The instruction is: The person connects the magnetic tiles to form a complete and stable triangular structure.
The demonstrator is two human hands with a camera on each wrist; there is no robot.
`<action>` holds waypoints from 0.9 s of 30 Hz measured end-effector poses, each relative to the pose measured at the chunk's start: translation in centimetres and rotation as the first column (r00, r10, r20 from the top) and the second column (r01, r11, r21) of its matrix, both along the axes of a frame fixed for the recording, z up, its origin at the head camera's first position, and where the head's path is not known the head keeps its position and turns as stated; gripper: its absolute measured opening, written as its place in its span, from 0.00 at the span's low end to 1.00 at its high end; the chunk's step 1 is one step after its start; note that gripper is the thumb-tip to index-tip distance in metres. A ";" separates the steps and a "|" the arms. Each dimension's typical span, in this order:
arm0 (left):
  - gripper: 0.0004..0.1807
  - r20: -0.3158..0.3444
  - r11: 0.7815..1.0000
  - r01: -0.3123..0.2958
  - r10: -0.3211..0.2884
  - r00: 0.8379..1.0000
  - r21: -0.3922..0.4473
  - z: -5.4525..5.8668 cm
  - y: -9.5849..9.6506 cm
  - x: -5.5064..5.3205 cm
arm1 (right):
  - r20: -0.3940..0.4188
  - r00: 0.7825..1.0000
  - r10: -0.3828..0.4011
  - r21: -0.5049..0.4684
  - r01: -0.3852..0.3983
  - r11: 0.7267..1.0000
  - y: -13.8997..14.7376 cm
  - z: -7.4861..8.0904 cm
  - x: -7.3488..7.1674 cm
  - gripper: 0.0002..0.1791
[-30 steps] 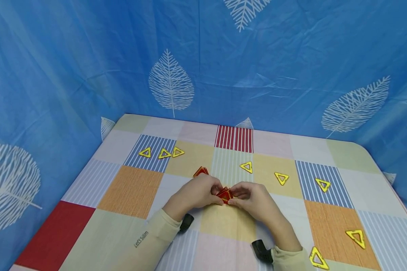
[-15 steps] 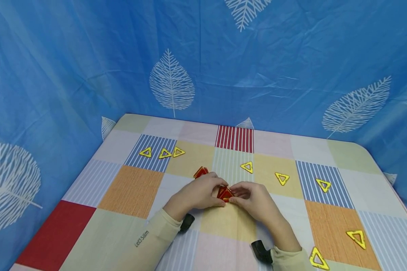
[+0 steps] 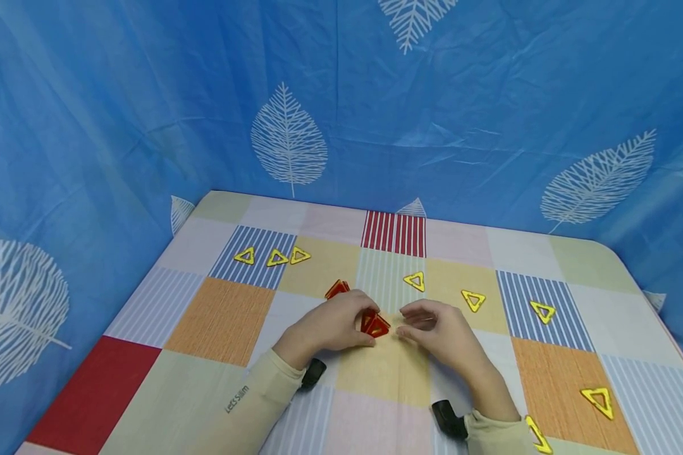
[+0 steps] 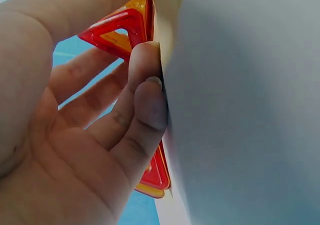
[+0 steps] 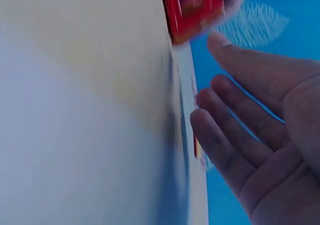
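Observation:
In the head view my left hand [image 3: 331, 323] holds red-and-yellow triangle tiles [image 3: 378, 325] at the table's middle, fingers and thumb curled around their left side. The tiles stand raised against each other like a small pyramid. In the left wrist view a red triangular frame [image 4: 132, 22] shows between thumb and fingers. My right hand [image 3: 441, 328] is a little right of the tiles, touching nothing, fingers loosely bent; the right wrist view shows a gap between its fingertips and the red tile [image 5: 197, 12]. Beyond my left hand lies another red tile group [image 3: 337, 289], partly hidden.
Several yellow triangle frames lie scattered: a few at the back left, such as this frame [image 3: 299, 254], others towards the right, such as this frame [image 3: 597, 402]. A patchwork cloth [image 3: 216, 385] covers the table. Blue curtain [image 3: 404, 126] with leaf prints hangs behind and at the sides.
My right hand has let go of the red tiles and moved off to the right. The tiles have turned slightly, while my left hand stays on them.

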State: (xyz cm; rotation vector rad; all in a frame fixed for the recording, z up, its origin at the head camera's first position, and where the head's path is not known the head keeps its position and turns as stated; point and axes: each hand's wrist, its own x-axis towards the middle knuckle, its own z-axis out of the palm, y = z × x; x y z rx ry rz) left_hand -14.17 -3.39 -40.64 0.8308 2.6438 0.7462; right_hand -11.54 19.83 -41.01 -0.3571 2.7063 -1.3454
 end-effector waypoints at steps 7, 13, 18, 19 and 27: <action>0.27 0.006 1.000 -0.023 0.023 1.000 0.000 0.2 0.0 0.0 | -0.042 0.989 -0.142 0.065 0.144 0.987 3.9 0.9 -0.3 0.26; 0.27 0.017 0.999 -0.032 0.031 0.999 0.010 0.1 -0.1 0.0 | -0.023 0.965 -0.261 0.091 0.262 0.961 7.1 1.1 -0.3 0.34; 0.27 0.026 0.999 -0.039 0.038 0.999 0.011 -0.1 -0.1 0.0 | 0.067 0.923 -0.380 0.114 0.371 0.922 8.6 1.1 -0.2 0.42; 0.27 0.027 0.999 -0.040 0.040 0.999 0.010 -0.1 -0.1 0.0 | 0.083 0.914 -0.398 0.112 0.389 0.915 8.8 1.0 -0.2 0.43; 0.27 0.041 0.999 -0.047 0.046 0.998 0.014 0.1 0.0 0.2 | 0.177 0.870 -0.459 0.103 0.448 0.888 9.7 0.5 -0.2 0.50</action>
